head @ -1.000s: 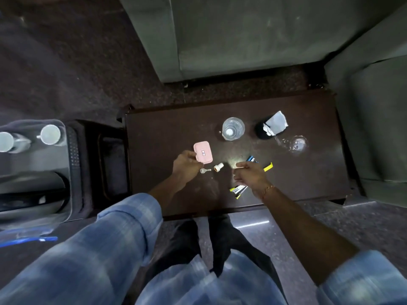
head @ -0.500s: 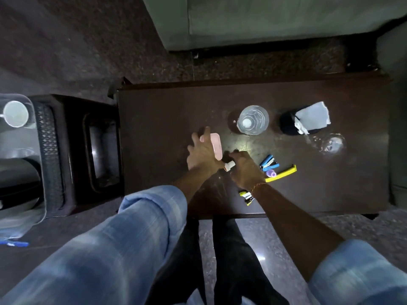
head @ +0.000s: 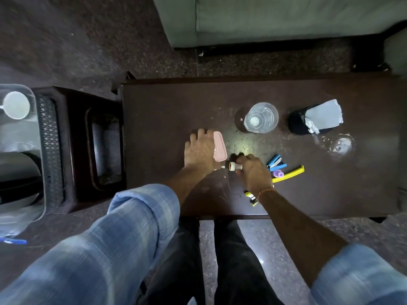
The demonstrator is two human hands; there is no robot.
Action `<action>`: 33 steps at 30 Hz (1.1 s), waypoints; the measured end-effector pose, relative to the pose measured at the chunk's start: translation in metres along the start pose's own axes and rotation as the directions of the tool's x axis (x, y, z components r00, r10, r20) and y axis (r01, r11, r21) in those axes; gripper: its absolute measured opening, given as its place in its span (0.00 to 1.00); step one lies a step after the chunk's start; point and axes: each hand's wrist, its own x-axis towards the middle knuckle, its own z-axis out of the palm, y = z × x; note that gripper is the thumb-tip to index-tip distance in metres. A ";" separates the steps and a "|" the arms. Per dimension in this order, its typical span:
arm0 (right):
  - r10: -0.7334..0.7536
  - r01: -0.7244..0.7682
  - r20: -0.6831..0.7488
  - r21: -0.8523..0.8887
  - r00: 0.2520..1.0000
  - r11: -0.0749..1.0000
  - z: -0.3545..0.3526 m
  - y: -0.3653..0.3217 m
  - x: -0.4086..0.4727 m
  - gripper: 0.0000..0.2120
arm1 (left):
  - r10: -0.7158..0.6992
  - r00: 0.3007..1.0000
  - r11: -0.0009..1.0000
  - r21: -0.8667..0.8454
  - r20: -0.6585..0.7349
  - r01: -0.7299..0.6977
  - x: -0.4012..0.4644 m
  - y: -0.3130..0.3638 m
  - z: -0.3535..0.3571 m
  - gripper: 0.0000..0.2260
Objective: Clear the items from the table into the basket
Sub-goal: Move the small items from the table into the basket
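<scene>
On the dark wooden table (head: 167, 111), my left hand (head: 201, 153) lies over a pink case (head: 220, 148), fingers wrapped round its left edge. My right hand (head: 253, 172) pinches a small white bottle-like piece (head: 235, 166) just below the case, with a tiny silver key tip (head: 222, 167) beside it. To the right lie a blue stapler (head: 275, 161), a purple cap (head: 278, 173), a yellow strip (head: 291, 172) and yellow-black bits (head: 251, 198). The dark lattice basket (head: 50, 150) stands on the floor left of the table.
At the table's back stand a clear glass (head: 261, 117), a black pouch with white paper (head: 315, 119) and a glass dish (head: 340, 145). A clear tub holding a white cup (head: 15, 105) sits far left. A grey sofa (head: 275, 16) lies beyond the table.
My left hand has spread over the pink case. My right hand moved left from the pens and took hold of the small white piece.
</scene>
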 end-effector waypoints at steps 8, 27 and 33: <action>0.057 -0.030 -0.122 0.215 0.991 0.976 -0.059 -0.032 -0.059 0.10 | 0.011 0.993 0.996 -0.091 -0.118 -0.022 -0.064 -0.029 -0.078 0.46; -0.324 0.453 -0.377 0.333 0.868 0.827 -0.155 -0.258 -0.105 0.08 | -0.435 0.769 0.900 -0.199 -0.469 0.387 -0.261 -0.220 -0.266 0.39; -0.429 0.548 -0.402 0.252 0.809 0.797 -0.163 -0.340 -0.110 0.09 | -0.660 0.643 0.744 -0.458 -0.388 0.487 -0.299 -0.288 -0.286 0.40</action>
